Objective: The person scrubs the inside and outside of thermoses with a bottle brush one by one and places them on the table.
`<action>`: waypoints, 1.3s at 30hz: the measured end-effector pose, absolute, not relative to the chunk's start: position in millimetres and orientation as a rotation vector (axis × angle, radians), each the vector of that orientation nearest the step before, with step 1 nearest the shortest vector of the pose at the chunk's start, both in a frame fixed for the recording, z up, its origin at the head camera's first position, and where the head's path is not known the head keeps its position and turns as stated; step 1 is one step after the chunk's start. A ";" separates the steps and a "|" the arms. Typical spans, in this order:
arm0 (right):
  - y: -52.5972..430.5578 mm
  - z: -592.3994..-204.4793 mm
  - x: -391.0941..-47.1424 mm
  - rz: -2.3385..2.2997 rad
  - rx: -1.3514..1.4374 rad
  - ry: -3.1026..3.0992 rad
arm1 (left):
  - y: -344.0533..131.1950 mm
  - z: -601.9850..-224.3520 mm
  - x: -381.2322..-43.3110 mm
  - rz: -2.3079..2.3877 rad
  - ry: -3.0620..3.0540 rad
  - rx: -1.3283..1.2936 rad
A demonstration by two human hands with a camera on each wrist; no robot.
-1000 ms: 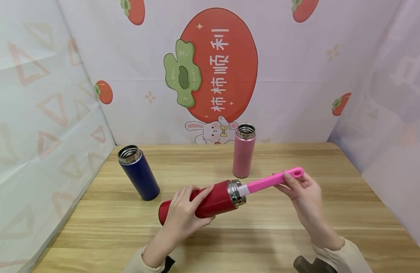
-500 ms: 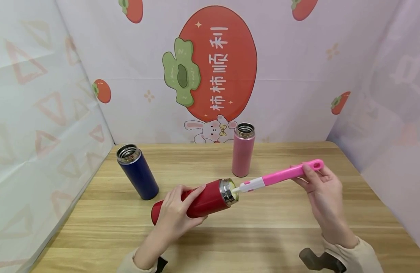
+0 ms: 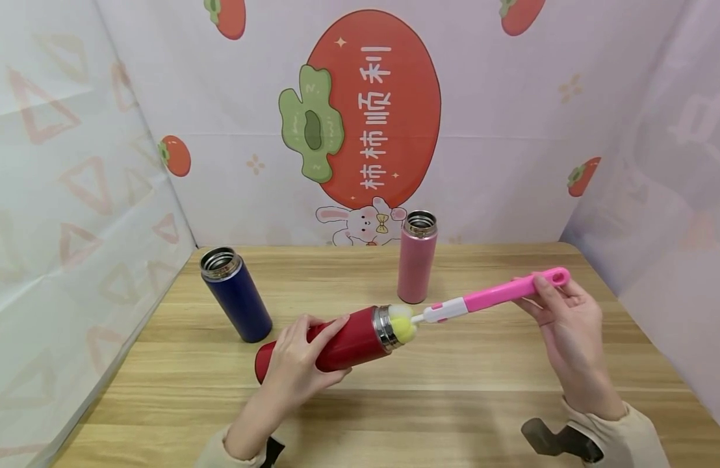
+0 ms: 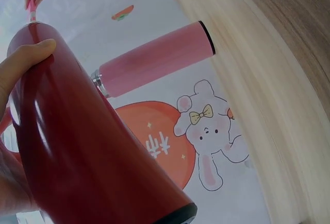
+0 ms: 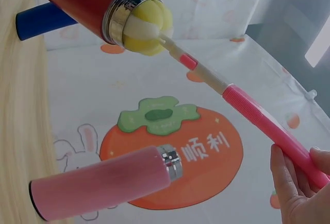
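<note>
My left hand (image 3: 298,361) grips a red thermos bottle (image 3: 354,341) round its body, tilted with its steel mouth to the right. Pinched near the end of its pink handle by my right hand (image 3: 567,325) is a bottle brush (image 3: 494,296). Its yellow and white sponge head (image 5: 149,26) bulges partly out of the bottle's mouth, the remainder hidden inside. In the left wrist view the red bottle (image 4: 87,131) fills the foreground, with the thumb across its upper part.
A blue lidless bottle (image 3: 240,302) stands on the wooden table (image 3: 453,416) at the left. Behind the brush stands a pink lidless bottle (image 3: 417,266). A printed cloth backdrop (image 3: 500,130) rises at the table's back edge.
My right hand has moved to the right, drawing the brush outward until its sponge head shows at the mouth. The left hand and red bottle have shifted slightly left.
</note>
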State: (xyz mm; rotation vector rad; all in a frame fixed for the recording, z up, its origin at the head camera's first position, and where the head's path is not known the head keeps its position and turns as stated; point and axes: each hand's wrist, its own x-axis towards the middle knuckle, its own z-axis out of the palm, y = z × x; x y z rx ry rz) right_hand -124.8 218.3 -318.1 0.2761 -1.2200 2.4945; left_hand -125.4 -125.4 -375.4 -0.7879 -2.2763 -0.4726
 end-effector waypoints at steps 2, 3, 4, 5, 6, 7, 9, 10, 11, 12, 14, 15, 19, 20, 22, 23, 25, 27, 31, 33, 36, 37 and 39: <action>219.1 -318.6 -125.9 2.492 0.269 -1.228 | -124.5 -374.9 -125.6 -0.466 -2.268 -0.796; 219.5 -318.9 -126.5 2.495 0.262 -1.232 | -124.1 -374.7 -125.7 -0.464 -2.265 -0.797; 219.9 -319.2 -127.2 2.502 0.252 -1.235 | -123.8 -374.6 -125.8 -0.461 -2.263 -0.798; 220.1 -319.4 -127.8 2.515 0.240 -1.233 | -123.5 -374.4 -125.8 -0.458 -2.262 -0.797; 220.0 -319.6 -128.3 2.526 0.224 -1.235 | -123.2 -374.2 -125.9 -0.454 -2.261 -0.796; 219.9 -319.7 -128.7 2.537 0.206 -1.236 | -123.0 -373.9 -125.8 -0.449 -2.260 -0.795; 219.3 -320.3 -129.5 2.552 0.175 -1.239 | -122.8 -373.3 -125.5 -0.440 -2.260 -0.793; 218.8 -320.6 -129.8 2.558 0.164 -1.235 | -122.8 -372.9 -125.3 -0.436 -2.259 -0.792; 218.2 -321.0 -130.2 2.564 0.157 -1.225 | -122.7 -372.5 -125.0 -0.433 -2.259 -0.792; 217.5 -321.4 -130.8 2.570 0.156 -1.211 | -122.7 -372.1 -124.9 -0.430 -2.260 -0.792; 216.1 -322.1 -132.0 2.587 0.163 -1.171 | -122.4 -371.4 -124.6 -0.427 -2.261 -0.792; 215.4 -322.4 -132.6 2.597 0.169 -1.150 | -122.3 -371.2 -124.6 -0.427 -2.260 -0.793; 212.5 -323.0 -134.4 2.622 0.179 -1.102 | -121.1 -370.0 -123.9 -0.418 -2.254 -0.798; 211.7 -323.2 -134.5 2.622 0.176 -1.102 | -120.8 -369.8 -123.7 -0.415 -2.252 -0.799; 210.1 -323.9 -135.0 2.618 0.173 -1.109 | -120.1 -369.6 -123.4 -0.408 -2.255 -0.800; 209.2 -324.5 -135.1 2.617 0.172 -1.111 | -120.0 -369.7 -123.3 -0.405 -2.257 -0.799; 207.2 -326.1 -135.6 2.613 0.170 -1.124 | -119.8 -370.2 -123.4 -0.406 -2.258 -0.798; 205.0 -327.9 -136.0 2.611 0.163 -1.146 | -119.8 -371.0 -123.8 -0.408 -2.254 -0.799; 200.2 -330.3 -135.6 2.604 0.135 -1.198 | -118.8 -370.7 -124.5 -0.417 -2.248 -0.797; 198.0 -330.2 -134.8 2.598 0.127 -1.217 | -118.2 -370.1 -124.9 -0.421 -2.248 -0.795; 197.6 -332.4 -134.8 2.602 0.125 -1.238 | -117.4 -368.6 -124.8 -0.422 -2.259 -0.790; 198.8 -336.3 -136.4 2.592 0.127 -1.257 | -117.4 -368.5 -124.8 -0.421 -2.263 -0.788; 205.3 -353.9 -144.6 2.575 0.163 -1.306 | -116.9 -368.7 -125.1 -0.421 -2.260 -0.784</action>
